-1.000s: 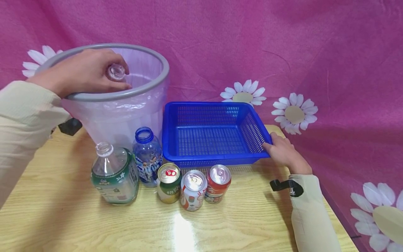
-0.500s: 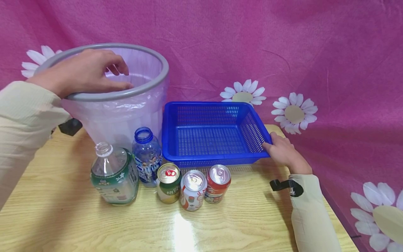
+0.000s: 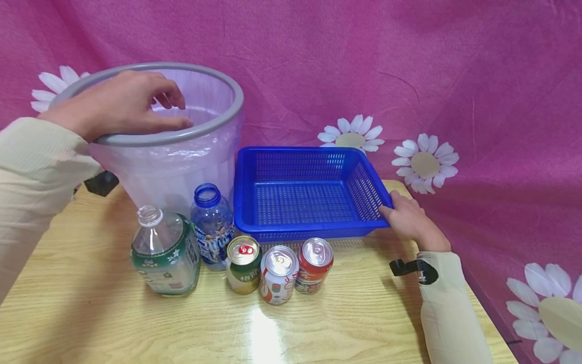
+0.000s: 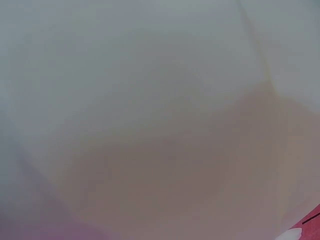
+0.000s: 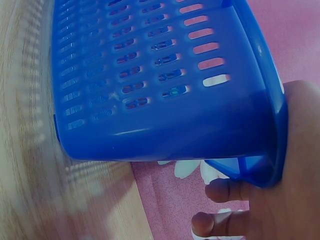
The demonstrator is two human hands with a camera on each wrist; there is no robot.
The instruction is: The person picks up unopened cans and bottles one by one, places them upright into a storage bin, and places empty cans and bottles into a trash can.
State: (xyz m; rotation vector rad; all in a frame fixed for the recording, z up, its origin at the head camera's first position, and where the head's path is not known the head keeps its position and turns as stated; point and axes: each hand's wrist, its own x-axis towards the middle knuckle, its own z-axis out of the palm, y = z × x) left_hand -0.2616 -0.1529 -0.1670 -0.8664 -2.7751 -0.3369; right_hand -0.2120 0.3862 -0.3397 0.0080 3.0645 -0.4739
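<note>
My left hand (image 3: pixel 132 103) reaches over the grey rim of the lined bin (image 3: pixel 150 167), its fingers loosely bent and holding nothing. In the left wrist view the bin's pale wall (image 4: pixel 125 90) fills nearly everything, blurred. At the right, my right hand (image 3: pixel 409 220) grips the near right corner of a blue plastic basket (image 3: pixel 300 232). The right wrist view shows the basket's slotted side (image 5: pixel 165 115) close up, two fingertips (image 5: pixel 204 224) showing beneath the rim. Nothing lies in the basket.
A green-labelled plastic bottle (image 3: pixel 168 253) and a blue bottle (image 3: pixel 212 222), both uncapped, stand before the bin. Close to the basket's front are a green can (image 3: pixel 244 275), a white can (image 3: pixel 278 283) and a red can (image 3: pixel 315 268). A pink flowered cloth (image 3: pixel 295 60) hangs behind.
A clear bottle, its neck in my left hand one second ago, has been let go and dropped out of sight into the bin. My right hand and the basket have stayed still.
</note>
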